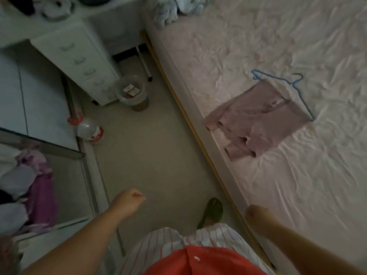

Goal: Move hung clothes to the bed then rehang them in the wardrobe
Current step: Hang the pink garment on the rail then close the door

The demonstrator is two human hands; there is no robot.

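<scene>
A mauve garment (258, 120) on a blue wire hanger (297, 84) lies flat on the pink bed sheet (278, 36) near the bed's left edge. My left hand (129, 201) hangs over the floor with its fingers curled and nothing in it. My right hand (256, 215) hovers at the bed's edge, blurred, fingers loosely curled, holding nothing. The open wardrobe (49, 175) is at the lower left with purple and white folded clothes (37, 195) inside. Neither hand touches the garment.
A white drawer unit (79, 60) stands at the upper left beside a clear waste bin (133, 92). A round white and red object (89, 130) lies on the floor by the wardrobe. Crumpled bedding (174, 8) sits at the bed's head. My slippered foot (212, 211) is on the beige floor.
</scene>
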